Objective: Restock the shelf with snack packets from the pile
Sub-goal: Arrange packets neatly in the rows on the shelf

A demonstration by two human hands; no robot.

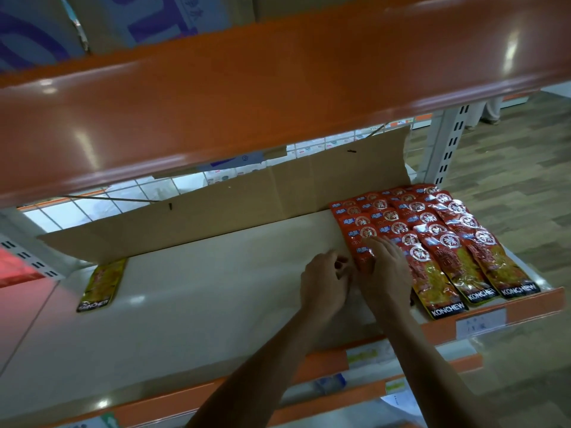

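A: Where did the snack packets (432, 230) lie?

B: On the right end of the white shelf (216, 288), in overlapping rows. They ran from the cardboard sheet (247, 208) at the back down to the orange front lip. The tops were red and the bodies yellow, with "KONCHEW" on the dark bottom bands of the front ones.

A: And the hands?

B: Both had reached in at the left edge of those rows. The right hand (386, 270) lay palm-down on the leftmost row, fingers straight and slightly spread, pressing on the red wrappers. The left hand (324, 282) sat just beside it, with its fingers curled in toward the edge of the same row.

A: Did the left one pinch a packet?

B: I could not tell — its fingertips were tucked in, and whatever they met was hidden.

A: What else was on that shelf?

B: One lone packet (100, 285) lay far to the left, well apart from the rows, its top end at the cardboard's lower edge. A white price label (480, 322) sat on the front lip below the rows. Overhead, a glossy orange shelf (247, 88) carried boxes (160, 23) with purple print.
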